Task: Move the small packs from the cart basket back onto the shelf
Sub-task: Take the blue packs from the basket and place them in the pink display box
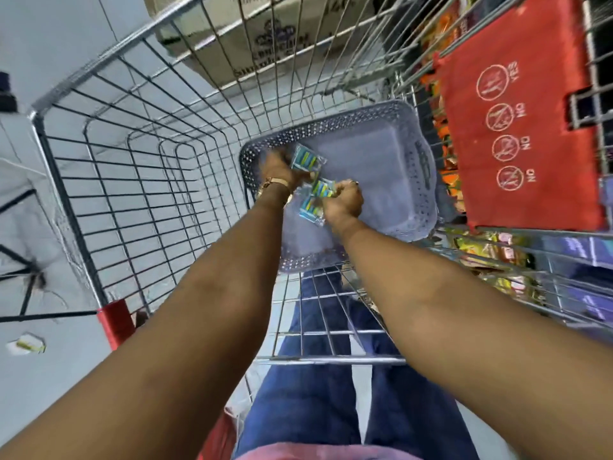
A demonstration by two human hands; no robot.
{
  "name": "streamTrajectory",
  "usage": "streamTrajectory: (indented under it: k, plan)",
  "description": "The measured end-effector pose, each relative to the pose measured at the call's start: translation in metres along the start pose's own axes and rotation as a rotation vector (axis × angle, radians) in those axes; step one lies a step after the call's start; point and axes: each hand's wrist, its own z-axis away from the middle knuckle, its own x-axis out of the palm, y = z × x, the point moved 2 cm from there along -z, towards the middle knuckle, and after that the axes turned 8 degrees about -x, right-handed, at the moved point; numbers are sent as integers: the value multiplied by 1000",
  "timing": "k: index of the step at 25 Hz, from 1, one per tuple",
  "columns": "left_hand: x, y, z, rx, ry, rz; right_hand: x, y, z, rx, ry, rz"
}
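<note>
A pale lilac plastic basket (391,127) lies inside the wire shopping cart (109,94). Both my hands reach down into its near left part. My left hand (278,169), with a gold watch on the wrist, grips a small clear pack with blue and green contents (306,157). My right hand (343,202) holds two similar small packs (315,200), one above the other. The rest of the basket floor looks bare. The image is motion-blurred, so the finger positions are hard to make out.
The cart's red child-seat flap (517,127) with printed warning circles stands at the right. Behind it, store shelves (497,257) hold colourful packets. A cardboard box (265,38) sits beyond the cart's far end. A small pack (28,343) lies on the grey floor at the left.
</note>
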Motion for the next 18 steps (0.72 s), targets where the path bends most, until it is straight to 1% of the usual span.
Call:
streamTrajectory:
  k: [2,4,6,9,11,12,14,18]
  plan:
    - [3,-2,12,-48,-104,66,-20,-5,-4,104,2,-96]
    - [3,-1,33,-86,-141,170,-50,-12,-6,118,62,-126]
    - [1,11,61,-107,-150,332,-86,-21,-4,121,99,-188]
    - [-6,45,111,-39,-273,600,-135,-37,13,108,135,-340]
    - [-19,71,147,60,-359,693,-175,-53,41,6,214,-422]
    - [-29,84,164,115,-388,711,-193,-62,57,-65,242,-485]
    - [-47,112,199,209,-456,691,-230,-72,92,-179,244,-622]
    - [-49,167,279,358,-624,593,-302,-70,158,-254,227,-1048]
